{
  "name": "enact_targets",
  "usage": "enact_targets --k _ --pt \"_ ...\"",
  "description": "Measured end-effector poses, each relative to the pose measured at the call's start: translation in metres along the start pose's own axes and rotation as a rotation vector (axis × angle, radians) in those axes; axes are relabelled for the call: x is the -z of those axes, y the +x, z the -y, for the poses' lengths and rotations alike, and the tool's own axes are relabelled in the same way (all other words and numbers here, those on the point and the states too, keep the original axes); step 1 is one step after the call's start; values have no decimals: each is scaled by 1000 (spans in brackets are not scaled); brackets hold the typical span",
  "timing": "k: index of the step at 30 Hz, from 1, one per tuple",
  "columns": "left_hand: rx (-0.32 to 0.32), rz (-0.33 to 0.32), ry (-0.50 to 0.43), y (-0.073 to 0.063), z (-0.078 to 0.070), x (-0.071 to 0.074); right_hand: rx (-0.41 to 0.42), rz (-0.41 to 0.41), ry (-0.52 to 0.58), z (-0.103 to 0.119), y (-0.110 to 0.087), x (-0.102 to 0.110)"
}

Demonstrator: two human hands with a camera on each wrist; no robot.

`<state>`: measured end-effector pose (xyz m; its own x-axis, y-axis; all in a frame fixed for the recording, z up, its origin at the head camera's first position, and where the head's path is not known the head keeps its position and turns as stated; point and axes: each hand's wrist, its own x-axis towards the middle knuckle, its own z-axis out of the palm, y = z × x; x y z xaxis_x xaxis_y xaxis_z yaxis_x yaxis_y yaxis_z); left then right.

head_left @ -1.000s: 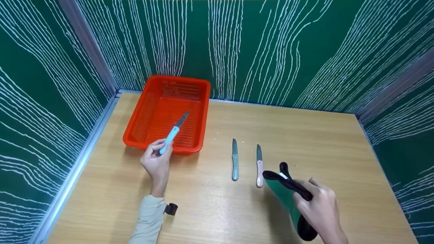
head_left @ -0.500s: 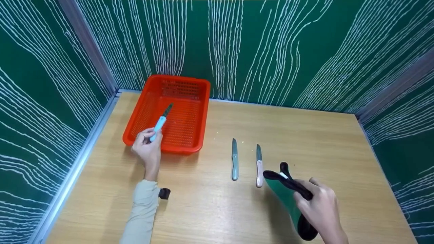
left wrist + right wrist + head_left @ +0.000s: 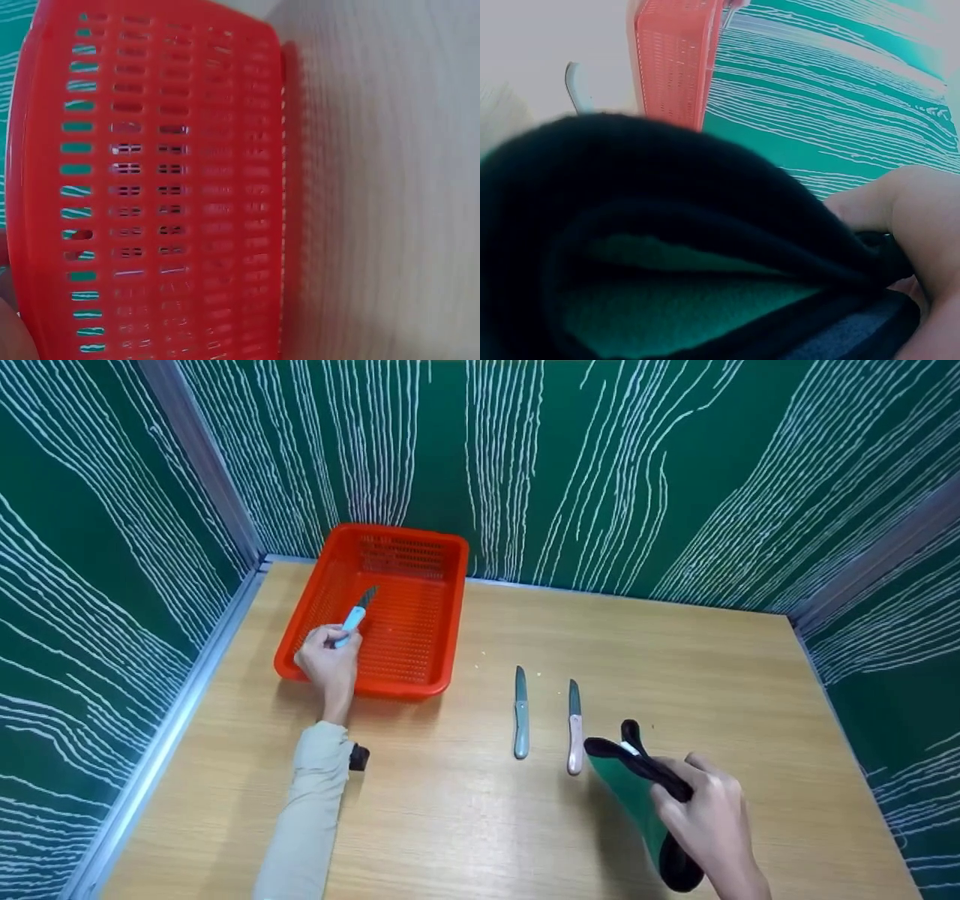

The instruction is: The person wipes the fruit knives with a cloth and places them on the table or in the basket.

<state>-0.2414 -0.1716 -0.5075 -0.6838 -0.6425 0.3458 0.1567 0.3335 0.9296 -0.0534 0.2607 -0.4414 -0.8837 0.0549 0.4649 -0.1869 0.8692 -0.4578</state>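
Knife (image 3: 352, 621) farther inside the red basket (image 3: 397, 688)

A second earlier, the left hand (image 3: 330, 656) had been in front of the basket's near side; now it reached across the near rim, by the near-left corner, and the knife had moved forward and leftward with it. Its grip was closed on the light-blue handle — the blade leading ahead of the fingers, toward the counter's (image 3: 472, 825) far edge. Whether the blade touched the basket's floor could not be told.

The right hand (image 3: 709, 814) had kept its place toward the counter's near-right corner, grasping a green piece with black edging (image 3: 628, 795). The grey-green-handled knife (image 3: 521, 724) and the pink-handled knife (image 3: 575, 735) lay unmoved around the counter's middle — the pink one just beside the black edging. The basket stood at the far-left corner.
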Motion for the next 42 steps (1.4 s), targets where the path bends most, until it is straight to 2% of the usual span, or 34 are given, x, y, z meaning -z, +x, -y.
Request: enact_targets --k 5,10,15,21,26,38,42 --pt "21 66 139 11 -1 -3 1 -4 1 0 0 0" --pt "101 135 323 20 -5 -5 -7 5 -5 1 0 1" --pt "142 165 429 31 -4 -10 -7 4 -7 1 0 2" --pt "185 200 525 40 0 -14 -9 5 -4 1 -1 4" --pt "195 253 597 43 2 -15 -27 9 -3 2 -1 9" --pt "232 402 691 44 2 -18 -222 97 -68 -4 4 27" --pt "237 440 712 43 3 -17 -264 112 -70 -6 6 28"
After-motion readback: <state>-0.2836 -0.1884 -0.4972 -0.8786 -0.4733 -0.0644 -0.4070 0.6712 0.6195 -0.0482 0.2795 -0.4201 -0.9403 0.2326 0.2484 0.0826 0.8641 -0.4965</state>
